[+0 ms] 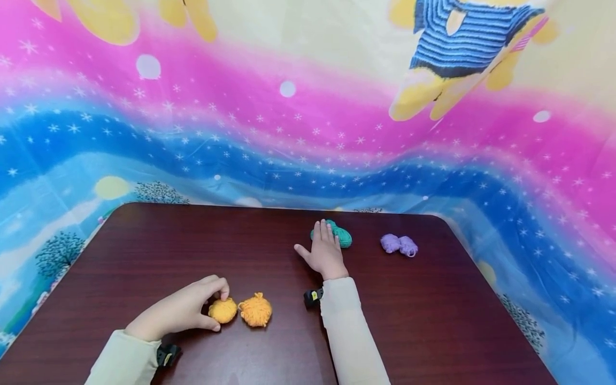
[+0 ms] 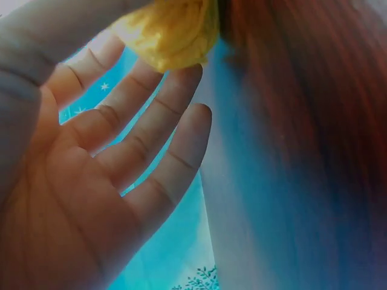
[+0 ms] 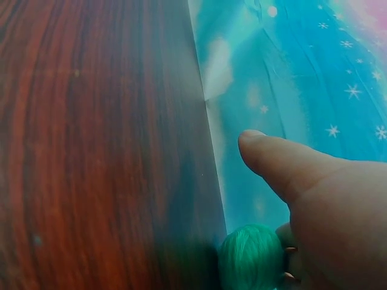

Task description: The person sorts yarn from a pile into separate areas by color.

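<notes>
On the near left of the table, my left hand [image 1: 185, 307] holds a yellow yarn ball [image 1: 223, 310] between its thumb and fingers. The left wrist view shows this yellow yarn ball [image 2: 175, 36] by the fingertips, its upper part cut off. Just right of it lies an orange-yellow yarn ball [image 1: 256, 310], untouched. Farther back, my right hand [image 1: 327, 255] reaches over green yarn [image 1: 344, 237] with fingers extended and thumb spread out. In the right wrist view a green yarn ball [image 3: 251, 258] sits below the thumb, beside the fingers. The hand partly hides the green yarn.
Two purple yarn balls [image 1: 399, 245] lie side by side at the back right of the dark wooden table [image 1: 433, 321]. A printed cloth [image 1: 269, 144] with snowflakes hangs behind the table's far edge and around its sides. A small black device [image 1: 313, 297] is at the right wrist.
</notes>
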`<state>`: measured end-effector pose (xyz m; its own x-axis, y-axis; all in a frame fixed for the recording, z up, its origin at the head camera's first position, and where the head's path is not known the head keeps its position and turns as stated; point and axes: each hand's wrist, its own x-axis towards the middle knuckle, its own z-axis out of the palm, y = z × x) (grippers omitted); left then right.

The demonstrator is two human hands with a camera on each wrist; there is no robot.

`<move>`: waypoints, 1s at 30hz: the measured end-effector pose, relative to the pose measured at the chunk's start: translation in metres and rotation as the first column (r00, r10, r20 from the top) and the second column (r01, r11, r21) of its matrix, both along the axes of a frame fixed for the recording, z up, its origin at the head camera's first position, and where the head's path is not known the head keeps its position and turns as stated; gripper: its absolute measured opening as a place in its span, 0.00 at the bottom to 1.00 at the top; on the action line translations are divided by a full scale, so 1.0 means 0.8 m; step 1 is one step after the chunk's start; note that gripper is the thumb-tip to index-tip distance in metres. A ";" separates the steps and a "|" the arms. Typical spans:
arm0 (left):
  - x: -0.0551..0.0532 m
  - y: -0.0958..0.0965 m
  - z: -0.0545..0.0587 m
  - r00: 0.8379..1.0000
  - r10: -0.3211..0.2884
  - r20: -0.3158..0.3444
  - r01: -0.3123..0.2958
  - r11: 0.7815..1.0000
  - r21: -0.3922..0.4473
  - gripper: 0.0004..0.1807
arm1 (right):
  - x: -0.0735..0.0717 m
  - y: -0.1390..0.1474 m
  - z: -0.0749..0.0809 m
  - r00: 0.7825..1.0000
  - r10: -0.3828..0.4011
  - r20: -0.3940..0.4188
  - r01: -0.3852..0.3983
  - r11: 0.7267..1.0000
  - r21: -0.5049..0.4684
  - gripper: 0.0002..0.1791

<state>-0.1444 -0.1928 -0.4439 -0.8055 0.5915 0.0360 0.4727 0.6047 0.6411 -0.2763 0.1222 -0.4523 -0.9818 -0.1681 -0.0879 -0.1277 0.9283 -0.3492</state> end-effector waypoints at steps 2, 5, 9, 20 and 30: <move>0.000 0.000 -0.001 1.000 -0.006 0.001 0.006 1.000 0.004 0.27 | 0.001 0.000 0.001 1.000 -0.002 -0.002 0.002 1.000 -0.006 0.52; -0.001 0.000 -0.003 1.000 -0.024 -0.017 0.024 0.999 0.036 0.25 | 0.001 0.000 0.003 1.000 -0.002 -0.007 0.002 1.000 -0.017 0.51; 0.000 -0.002 -0.004 1.000 -0.023 0.007 0.023 0.997 0.072 0.22 | 0.002 0.000 0.004 1.000 0.003 -0.005 -0.003 1.000 -0.022 0.51; -0.006 -0.003 -0.001 0.999 0.033 0.021 -0.033 0.999 0.035 0.19 | -0.001 0.003 0.002 1.000 0.006 -0.022 -0.007 0.999 -0.047 0.50; -0.011 -0.007 0.000 0.977 0.200 -0.074 -0.199 0.980 0.014 0.10 | -0.006 0.016 0.014 0.988 -0.006 -0.156 -0.029 0.975 -0.221 0.45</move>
